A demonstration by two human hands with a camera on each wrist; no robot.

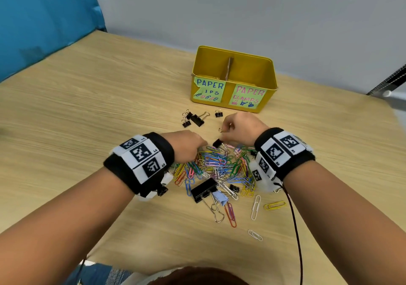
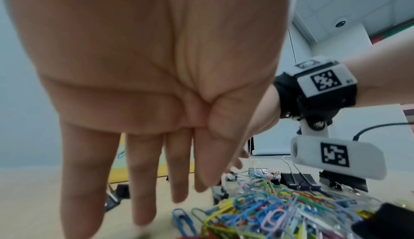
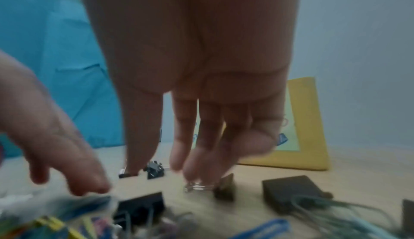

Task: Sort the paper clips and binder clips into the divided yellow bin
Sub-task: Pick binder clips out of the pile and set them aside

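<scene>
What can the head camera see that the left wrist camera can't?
Only the head view shows the yellow bin's labels, PAPER CLAMPS and the other one, plus loose clips like the white paper clip. Only the left wrist view shows the left hand's palm and the ceiling. Both show the colourful paper clip pile, black binder clips and the right wristband.

You are working at a light wooden table (image 1: 87,119), with a blue cloth (image 1: 44,21) hanging at your left and a grey wall (image 1: 241,10) standing behind it
</scene>
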